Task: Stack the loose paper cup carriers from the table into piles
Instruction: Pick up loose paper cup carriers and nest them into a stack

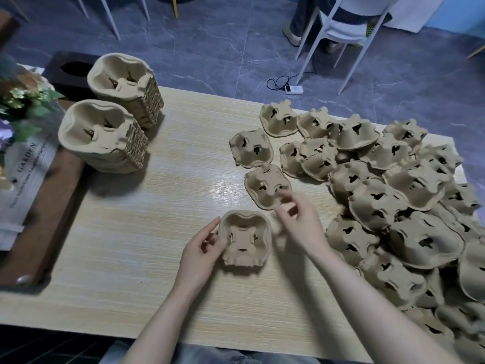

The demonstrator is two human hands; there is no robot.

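Note:
A small pile of brown pulp cup carriers (pixel 246 241), hollow side up, sits near the table's front middle. My left hand (pixel 203 248) holds its left side, thumb at the rim. My right hand (pixel 301 224) hovers just right of the pile with fingers loosely curled, holding nothing, its fingertips at the near edge of an upside-down carrier (pixel 266 186). Several loose carriers (pixel 393 206) lie upside down in a heap across the right of the table. Two tall finished piles (pixel 105 137) (pixel 123 82) stand at the back left.
The light wooden table (pixel 157 232) has its front edge close to me. On the left are a brown tray (pixel 52 206), a printed paper bag (pixel 23 174) and flowers (pixel 23 101). Beyond the table, white chairs (pixel 341 30), a seated person's legs (pixel 301 19) and a cable with a charger (pixel 294 89) are on the floor.

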